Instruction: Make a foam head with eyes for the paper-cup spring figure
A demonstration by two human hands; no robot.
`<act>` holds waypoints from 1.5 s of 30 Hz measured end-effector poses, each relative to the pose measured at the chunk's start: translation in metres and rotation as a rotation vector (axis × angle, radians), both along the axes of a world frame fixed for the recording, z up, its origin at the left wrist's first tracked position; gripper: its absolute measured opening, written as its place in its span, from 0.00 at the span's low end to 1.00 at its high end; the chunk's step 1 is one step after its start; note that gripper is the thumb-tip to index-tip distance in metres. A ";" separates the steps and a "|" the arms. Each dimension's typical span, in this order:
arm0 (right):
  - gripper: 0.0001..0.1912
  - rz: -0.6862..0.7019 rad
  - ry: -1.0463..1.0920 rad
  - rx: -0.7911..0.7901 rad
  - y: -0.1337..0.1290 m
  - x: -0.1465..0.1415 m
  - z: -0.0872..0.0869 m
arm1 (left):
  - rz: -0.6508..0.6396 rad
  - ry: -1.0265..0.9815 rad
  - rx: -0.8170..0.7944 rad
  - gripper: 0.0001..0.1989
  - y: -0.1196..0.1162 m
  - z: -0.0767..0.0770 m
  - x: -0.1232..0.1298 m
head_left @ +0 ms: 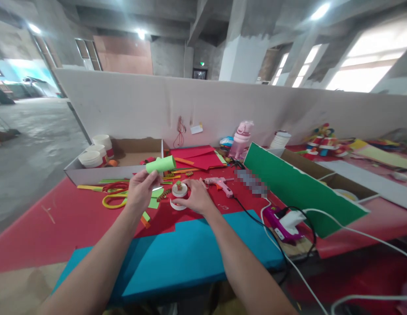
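A rolled light-green paper tube (pixel 161 164) is pinched in my left hand (pixel 140 189), raised above the table and lying nearly level. My right hand (pixel 199 197) reaches around the right side of an upturned paper cup (pixel 178 204) with a red band, thumb in front and fingers behind. On the cup's top sits a small folded green-and-orange paper piece (pixel 179 185). A similar folded paper strip (pixel 164 195) extends from the cup's left side. Scissors with yellow and red handles (pixel 115 201) lie left of my left hand. A pink glue gun (pixel 219 185) rests right of my right hand.
Blue paper (pixel 197 245) covers the near edge of the red tabletop (pixel 59 214). White cups (pixel 92 158) stand in a box (pixel 138 146) at back left. A green panel (pixel 289 188) and a purple power strip (pixel 282 225) with cables stand on the right. Behind stands a pink bottle (pixel 241 140).
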State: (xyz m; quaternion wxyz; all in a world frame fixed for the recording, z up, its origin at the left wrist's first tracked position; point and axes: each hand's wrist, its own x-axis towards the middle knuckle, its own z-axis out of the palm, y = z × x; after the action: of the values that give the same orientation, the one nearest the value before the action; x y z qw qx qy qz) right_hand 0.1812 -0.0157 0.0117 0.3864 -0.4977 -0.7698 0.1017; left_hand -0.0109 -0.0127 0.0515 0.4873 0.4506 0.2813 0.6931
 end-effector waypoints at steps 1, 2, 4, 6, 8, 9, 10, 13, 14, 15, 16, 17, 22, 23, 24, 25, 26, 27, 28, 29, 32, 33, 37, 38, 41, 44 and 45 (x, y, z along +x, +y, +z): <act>0.26 0.030 0.019 -0.007 0.000 0.002 0.002 | -0.013 0.025 0.014 0.13 -0.002 0.000 0.004; 0.25 0.066 0.060 -0.011 0.000 0.004 0.004 | -0.025 0.044 0.022 0.13 -0.002 0.001 0.007; 0.20 0.130 0.204 0.002 0.000 0.010 0.009 | -0.051 0.081 0.008 0.14 -0.001 0.003 0.014; 0.15 0.124 0.405 0.041 0.001 0.014 0.014 | -0.082 0.127 -0.033 0.14 0.003 0.006 0.019; 0.14 0.078 0.615 0.066 0.004 0.017 0.017 | -0.100 0.157 -0.054 0.14 0.008 0.010 0.022; 0.14 0.062 0.711 0.065 0.005 0.018 0.018 | -0.098 0.157 -0.051 0.15 0.009 0.011 0.023; 0.14 0.061 0.791 0.055 0.007 0.018 0.017 | -0.084 0.149 -0.042 0.15 0.010 0.012 0.023; 0.12 0.109 0.925 0.006 0.010 0.014 0.014 | -0.008 0.141 0.009 0.13 0.009 0.008 0.022; 0.12 0.127 0.936 -0.008 0.011 0.012 0.013 | 0.011 0.157 0.028 0.12 0.008 0.006 0.021; 0.12 0.140 0.933 -0.018 0.011 0.010 0.012 | 0.024 0.176 0.044 0.12 0.007 0.003 0.020; 0.13 0.147 0.921 -0.023 0.011 0.008 0.011 | 0.028 0.197 0.054 0.11 0.006 0.001 0.019; 0.14 0.148 0.901 -0.023 0.012 0.006 0.010 | 0.028 0.213 0.057 0.10 0.006 -0.001 0.018; 0.15 0.163 0.827 0.063 0.015 -0.001 0.005 | 0.068 0.232 0.051 0.10 0.012 -0.012 0.017; 0.15 0.173 0.835 0.083 0.017 -0.002 0.003 | 0.077 0.242 0.050 0.11 0.013 -0.015 0.017; 0.14 0.179 0.843 0.099 0.018 -0.002 0.002 | 0.081 0.255 0.049 0.11 0.015 -0.017 0.017; 0.13 0.184 0.847 0.110 0.019 -0.002 0.001 | 0.081 0.264 0.050 0.11 0.016 -0.020 0.017; 0.12 0.188 0.846 0.116 0.020 -0.002 0.000 | 0.080 0.268 0.053 0.12 0.018 -0.022 0.017; 0.11 0.192 0.843 0.120 0.021 -0.002 -0.001 | 0.079 0.270 0.057 0.12 0.019 -0.024 0.017; 0.11 0.195 0.841 0.120 0.021 -0.002 -0.001 | 0.079 0.274 0.062 0.12 0.019 -0.026 0.016; 0.10 0.201 0.841 0.118 0.022 -0.001 -0.002 | 0.082 0.284 0.067 0.12 0.020 -0.027 0.016; 0.09 0.222 0.859 0.101 0.023 -0.001 -0.003 | 0.080 0.344 0.084 0.12 0.020 -0.029 0.016; 0.09 0.226 0.861 0.095 0.023 -0.001 -0.003 | 0.074 0.360 0.091 0.12 0.020 -0.028 0.016; 0.10 0.200 0.844 0.104 0.023 -0.001 -0.003 | 0.062 0.356 0.131 0.13 0.015 -0.025 0.017; 0.09 0.192 0.844 0.112 0.023 0.000 -0.004 | 0.081 0.344 0.147 0.13 0.014 -0.024 0.017; 0.10 0.183 0.858 0.110 0.023 0.000 -0.006 | 0.141 0.311 0.189 0.12 0.012 -0.020 0.017; 0.10 0.175 0.841 0.089 0.024 -0.001 -0.007 | 0.115 0.297 0.178 0.11 0.013 -0.020 0.015; 0.10 0.176 0.835 0.086 0.023 -0.001 -0.007 | 0.107 0.292 0.160 0.11 0.014 -0.021 0.014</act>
State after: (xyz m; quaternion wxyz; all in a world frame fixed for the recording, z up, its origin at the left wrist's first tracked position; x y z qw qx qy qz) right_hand 0.1802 0.0075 0.0048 0.6751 -0.3297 -0.5904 0.2949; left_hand 0.0033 0.0013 0.0309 0.3665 0.5681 0.3164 0.6655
